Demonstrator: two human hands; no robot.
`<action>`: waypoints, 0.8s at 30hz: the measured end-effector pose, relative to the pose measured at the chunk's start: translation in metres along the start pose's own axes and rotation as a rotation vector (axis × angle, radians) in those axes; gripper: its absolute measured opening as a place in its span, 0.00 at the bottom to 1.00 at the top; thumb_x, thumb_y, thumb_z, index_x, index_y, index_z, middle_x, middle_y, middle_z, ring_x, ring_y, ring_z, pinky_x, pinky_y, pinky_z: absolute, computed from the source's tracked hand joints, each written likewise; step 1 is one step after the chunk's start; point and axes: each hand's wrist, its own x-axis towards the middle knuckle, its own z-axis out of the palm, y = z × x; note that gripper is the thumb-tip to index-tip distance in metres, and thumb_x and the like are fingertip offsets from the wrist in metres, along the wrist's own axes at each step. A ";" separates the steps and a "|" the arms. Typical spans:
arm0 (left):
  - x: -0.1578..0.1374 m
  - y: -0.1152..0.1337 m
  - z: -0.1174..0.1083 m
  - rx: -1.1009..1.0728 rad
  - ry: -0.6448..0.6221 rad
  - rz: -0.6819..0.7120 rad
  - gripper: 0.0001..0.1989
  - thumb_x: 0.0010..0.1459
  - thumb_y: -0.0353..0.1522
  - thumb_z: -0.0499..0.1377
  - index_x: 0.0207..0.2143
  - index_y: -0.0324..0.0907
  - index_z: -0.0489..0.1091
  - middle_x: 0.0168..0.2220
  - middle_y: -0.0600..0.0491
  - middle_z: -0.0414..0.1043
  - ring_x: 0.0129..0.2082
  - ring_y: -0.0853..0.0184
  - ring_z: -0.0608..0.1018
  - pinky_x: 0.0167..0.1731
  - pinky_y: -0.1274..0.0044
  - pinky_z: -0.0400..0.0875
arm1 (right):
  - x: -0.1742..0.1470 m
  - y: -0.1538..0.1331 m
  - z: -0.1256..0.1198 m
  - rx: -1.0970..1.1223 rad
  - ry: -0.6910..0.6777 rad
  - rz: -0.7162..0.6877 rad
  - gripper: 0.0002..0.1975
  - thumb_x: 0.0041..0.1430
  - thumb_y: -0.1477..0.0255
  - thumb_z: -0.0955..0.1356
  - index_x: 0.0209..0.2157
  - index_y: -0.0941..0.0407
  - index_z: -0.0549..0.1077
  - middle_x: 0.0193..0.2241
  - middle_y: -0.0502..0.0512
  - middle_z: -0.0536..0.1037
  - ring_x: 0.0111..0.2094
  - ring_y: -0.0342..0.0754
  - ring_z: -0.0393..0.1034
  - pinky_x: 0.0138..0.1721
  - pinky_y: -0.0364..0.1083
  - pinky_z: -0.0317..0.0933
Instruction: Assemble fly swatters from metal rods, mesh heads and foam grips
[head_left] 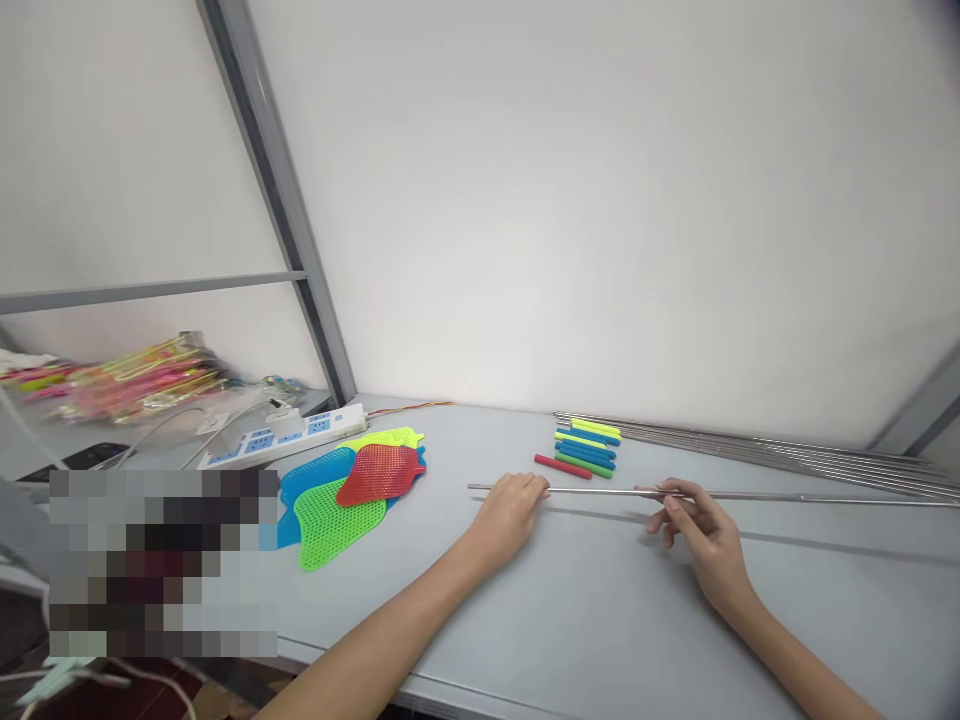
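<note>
A long, thin metal rod point(600, 491) is held level above the grey table. My left hand point(514, 512) is closed around it near its left end, which sticks out past the fist. Farther right, my right hand point(705, 540) pinches the rod between thumb and forefinger, the other fingers loosely curled. Whether a second rod lies against it at this pinch, I cannot tell. Just behind the rod lie several coloured plastic tubes point(585, 455) in yellow, blue and green, with a red tube point(562, 467) in front. Left of my left hand are overlapping mesh fly swatter heads: red point(379, 472), green point(341, 520), blue point(319, 470) and yellow point(386, 438).
A bundle of metal rods point(780, 455) lies along the wall at the back right. At the left stand a white power strip point(289, 435) with cables and a heap of bagged colourful items point(150, 380). A grey metal post point(281, 200) rises behind. A pixelated patch hides the lower left.
</note>
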 end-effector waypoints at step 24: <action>-0.004 0.007 -0.002 -0.013 -0.092 0.090 0.10 0.57 0.29 0.40 0.29 0.42 0.59 0.25 0.56 0.65 0.26 0.72 0.66 0.26 0.81 0.56 | 0.013 0.002 0.037 0.153 -0.510 0.355 0.21 0.53 0.61 0.55 0.14 0.59 0.62 0.12 0.50 0.61 0.16 0.41 0.56 0.20 0.42 0.50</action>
